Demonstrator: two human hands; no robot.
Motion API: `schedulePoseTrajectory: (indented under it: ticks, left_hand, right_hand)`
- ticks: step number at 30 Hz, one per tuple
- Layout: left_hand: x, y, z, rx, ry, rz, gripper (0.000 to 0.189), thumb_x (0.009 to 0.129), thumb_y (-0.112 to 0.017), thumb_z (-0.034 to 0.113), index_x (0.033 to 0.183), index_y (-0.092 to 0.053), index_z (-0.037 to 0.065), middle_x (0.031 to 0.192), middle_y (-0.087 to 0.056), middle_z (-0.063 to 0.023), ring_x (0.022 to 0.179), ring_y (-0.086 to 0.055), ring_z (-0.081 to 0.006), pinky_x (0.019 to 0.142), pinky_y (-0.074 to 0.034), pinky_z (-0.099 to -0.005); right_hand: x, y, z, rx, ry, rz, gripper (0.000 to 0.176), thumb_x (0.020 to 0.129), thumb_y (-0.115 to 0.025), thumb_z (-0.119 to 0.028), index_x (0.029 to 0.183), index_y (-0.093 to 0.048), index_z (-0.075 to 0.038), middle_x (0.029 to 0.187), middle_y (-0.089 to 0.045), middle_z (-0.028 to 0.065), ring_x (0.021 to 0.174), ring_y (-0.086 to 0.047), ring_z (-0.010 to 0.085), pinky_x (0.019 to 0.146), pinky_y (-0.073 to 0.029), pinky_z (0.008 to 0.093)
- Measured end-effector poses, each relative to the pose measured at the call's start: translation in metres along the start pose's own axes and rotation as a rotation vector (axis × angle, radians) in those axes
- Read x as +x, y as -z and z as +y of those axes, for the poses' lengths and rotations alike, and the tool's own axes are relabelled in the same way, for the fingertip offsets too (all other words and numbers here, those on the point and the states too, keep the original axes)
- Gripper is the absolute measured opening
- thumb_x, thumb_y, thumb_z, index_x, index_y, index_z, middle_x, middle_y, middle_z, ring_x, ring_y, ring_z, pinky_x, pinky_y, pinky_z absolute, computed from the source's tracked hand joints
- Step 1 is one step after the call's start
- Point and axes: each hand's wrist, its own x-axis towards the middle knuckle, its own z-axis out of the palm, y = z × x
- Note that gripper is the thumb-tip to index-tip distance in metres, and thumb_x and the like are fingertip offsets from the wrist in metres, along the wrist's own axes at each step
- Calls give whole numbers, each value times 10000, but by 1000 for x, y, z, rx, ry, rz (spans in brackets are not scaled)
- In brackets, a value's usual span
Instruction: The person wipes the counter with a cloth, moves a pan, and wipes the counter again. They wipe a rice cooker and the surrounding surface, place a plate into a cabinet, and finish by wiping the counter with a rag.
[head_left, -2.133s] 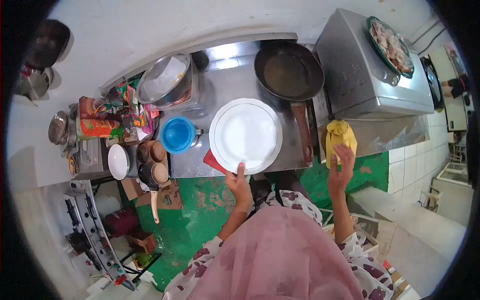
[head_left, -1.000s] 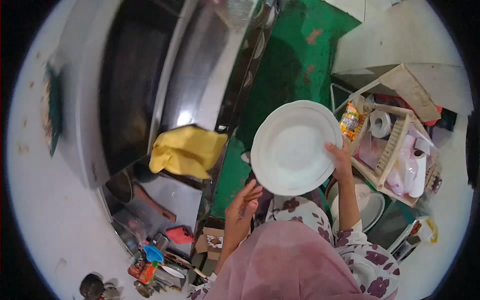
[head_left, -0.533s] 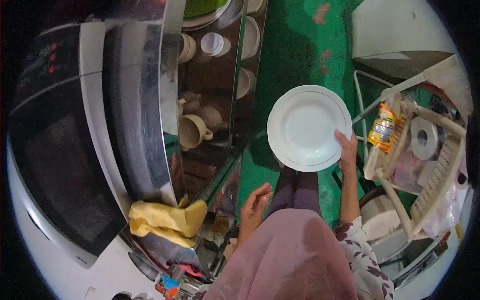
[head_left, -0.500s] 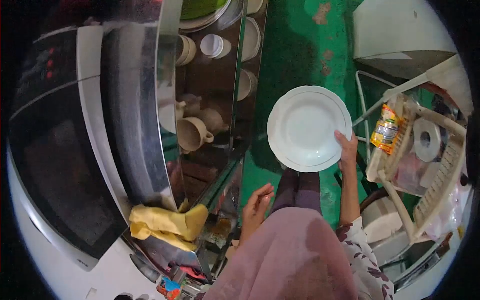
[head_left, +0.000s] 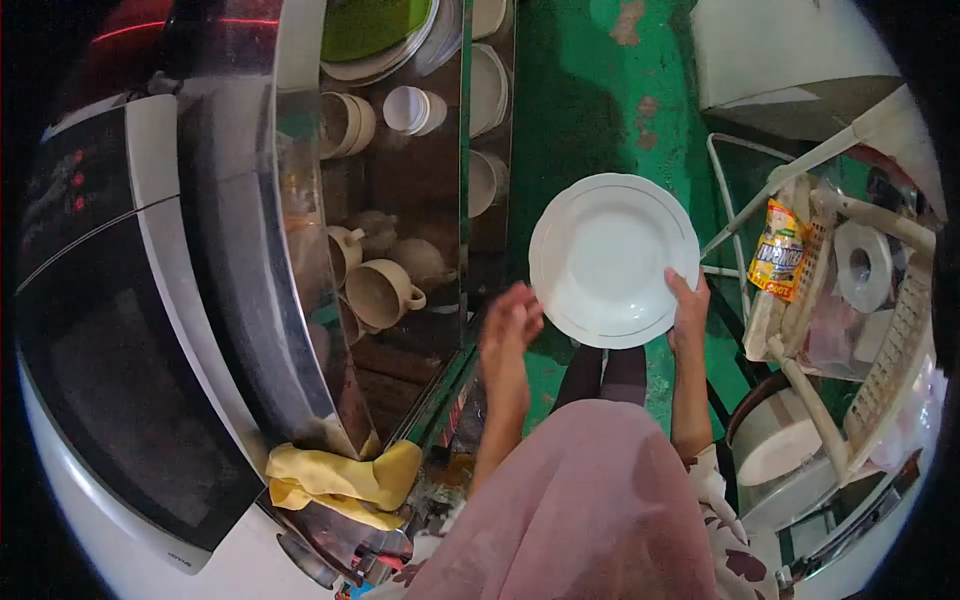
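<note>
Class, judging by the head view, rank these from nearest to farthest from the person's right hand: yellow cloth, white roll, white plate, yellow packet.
1. White plate: held at its right edge by the right hand.
2. Yellow packet: to the hand's right.
3. White roll: farther right, past the packet.
4. Yellow cloth: far off, lower left.

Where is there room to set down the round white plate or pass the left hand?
The brown shelf board shows a bare patch between the white stacked cups and the beige mug. The left hand could likely pass over the green floor beyond the plate. Crowded: around the mug, and the cream plastic rack with a yellow packet and white roll.
</note>
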Motion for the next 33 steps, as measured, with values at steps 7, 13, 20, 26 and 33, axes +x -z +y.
schedulePoseTrajectory:
  ticks: [7, 13, 20, 26, 33]
  left_hand:
    - [120, -49, 84, -521, -138, -2, 388, 900, -573, 137, 1262, -476, 34, 1200, -553, -112, 1080, -556, -215, 930, -447, -340]
    - [229, -77, 151, -372, -307, 238, 388, 878, -582, 105, 1248, -490, 32, 1160, -552, -103, 1088, -527, -221, 940, -429, -336]
    - [338, -77, 194, -89, -642, 461, 439, 855, -558, 85, 1266, -439, -12, 1196, -517, -154, 1096, -506, -277, 979, -366, -367]
    - [401, -56, 201, 43, -641, 569, 449, 819, -602, 14, 1237, -441, -23, 1201, -516, -163, 1040, -531, -266, 912, -436, -376]
    - [370, -76, 236, -68, -262, 697, 444, 839, -572, -4, 1262, -451, 46, 1195, -519, -157, 979, -544, -251, 707, -511, -375]
  right_hand:
    - [-16, -13, -38, 46, 93, 101, 457, 813, -631, -92, 1221, -478, 46, 1111, -598, 136, 966, -590, 207, 861, -458, 314]
    - [13, -29, -73, 70, 22, 111, 492, 796, -636, -71, 1243, -471, 51, 1150, -587, 141, 1016, -574, 216, 910, -431, 313]
    - [83, -68, -128, 49, 6, 6, 469, 804, -638, -83, 1227, -482, 46, 1118, -598, 135, 985, -582, 207, 899, -437, 313]
    - [137, -99, -164, -79, 39, -23, 428, 815, -636, -78, 1200, -497, 47, 1069, -614, 122, 945, -592, 184, 862, -454, 301]
    - [167, -126, -178, -84, 67, -34, 421, 820, -625, -72, 1203, -496, 47, 1057, -615, 121, 919, -593, 166, 840, -460, 288]
